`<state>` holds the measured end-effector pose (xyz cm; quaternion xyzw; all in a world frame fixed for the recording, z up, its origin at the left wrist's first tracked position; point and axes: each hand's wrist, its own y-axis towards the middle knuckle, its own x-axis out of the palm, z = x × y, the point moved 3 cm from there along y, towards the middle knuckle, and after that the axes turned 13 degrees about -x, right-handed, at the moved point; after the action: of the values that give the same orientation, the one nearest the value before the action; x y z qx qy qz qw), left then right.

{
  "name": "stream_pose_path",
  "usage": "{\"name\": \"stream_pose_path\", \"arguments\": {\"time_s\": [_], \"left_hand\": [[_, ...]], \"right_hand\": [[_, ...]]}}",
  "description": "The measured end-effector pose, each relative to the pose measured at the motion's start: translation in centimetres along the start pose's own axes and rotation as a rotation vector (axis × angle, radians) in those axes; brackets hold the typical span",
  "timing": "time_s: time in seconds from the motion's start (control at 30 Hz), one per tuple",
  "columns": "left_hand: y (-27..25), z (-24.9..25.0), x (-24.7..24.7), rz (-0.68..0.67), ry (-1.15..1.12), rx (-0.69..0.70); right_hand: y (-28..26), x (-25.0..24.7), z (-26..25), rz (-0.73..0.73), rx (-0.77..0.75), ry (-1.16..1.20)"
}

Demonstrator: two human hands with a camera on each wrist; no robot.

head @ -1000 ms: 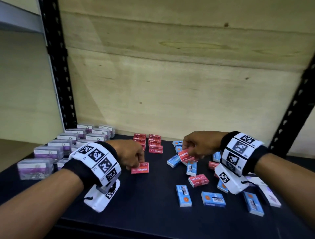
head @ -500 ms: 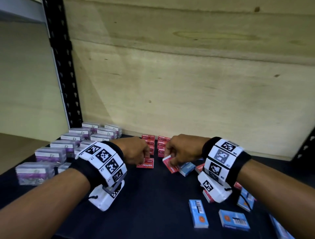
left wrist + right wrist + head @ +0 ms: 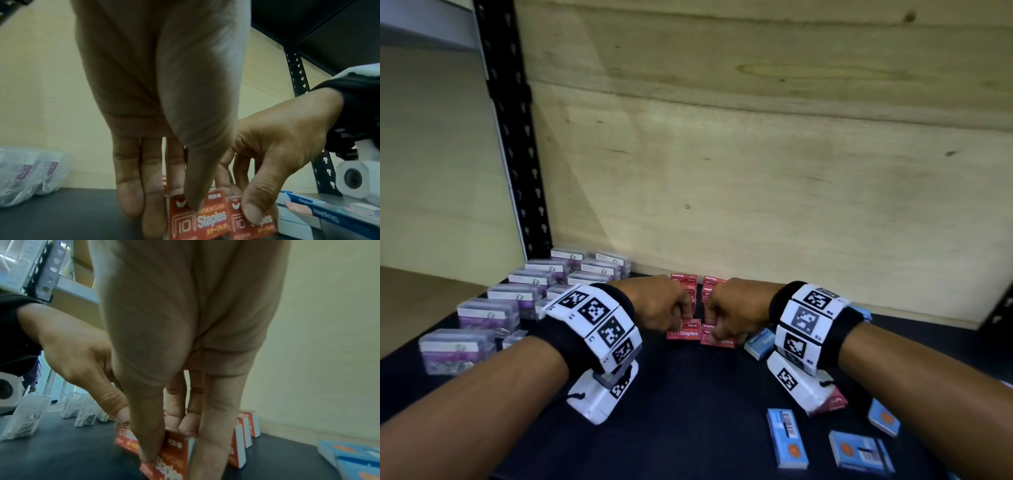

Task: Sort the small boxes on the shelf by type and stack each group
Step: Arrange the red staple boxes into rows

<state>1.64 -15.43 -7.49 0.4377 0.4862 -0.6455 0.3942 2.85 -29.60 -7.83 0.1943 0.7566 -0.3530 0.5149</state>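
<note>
My left hand (image 3: 664, 308) and right hand (image 3: 732, 310) each pinched a red staple box (image 3: 684, 330); both hid the red stacks (image 3: 714, 284) behind.

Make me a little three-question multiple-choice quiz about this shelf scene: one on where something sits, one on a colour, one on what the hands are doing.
1. Where do the clear boxes with purple labels sit on the shelf?
A. On the left side
B. On the right side
C. In the middle, at the front

2. What colour are the staple boxes under the fingers?
A. Blue
B. Red
C. Green

3. What are the two hands doing?
A. Hanging idle
B. Sharing one box
C. Each pinching its own box

Answers:
1 A: in the head view they line up in rows left of the left hand.
2 B: the left red staple box and the right red staple box are red; the blue boxes lie loose.
3 C: the right hand and the left each pinch one.
</note>
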Motion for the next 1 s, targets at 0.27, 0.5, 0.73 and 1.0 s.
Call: {"name": "stream_pose_path", "arguments": {"time_s": [0.27, 0.5, 0.73, 1.0], "left_hand": [[1.0, -0.5, -0.2, 0.036, 0.088, -0.1], [1.2, -0.2, 0.0, 0.051, 0.114, -0.112], [-1.2, 1.3, -2.6, 0.272, 0.235, -0.096], [-3.0, 9.9, 0.0, 0.106, 0.142, 0.174]], "right_hand": [[0.0, -1.1, 0.8, 0.062, 0.034, -0.177], [0.3, -0.8, 0.7, 0.067, 0.018, -0.171], [-4.0, -2.5, 1.8, 0.132, 0.037, -0.1], [-12.5, -1.5, 6.1, 0.1, 0.23, -0.129]]}}
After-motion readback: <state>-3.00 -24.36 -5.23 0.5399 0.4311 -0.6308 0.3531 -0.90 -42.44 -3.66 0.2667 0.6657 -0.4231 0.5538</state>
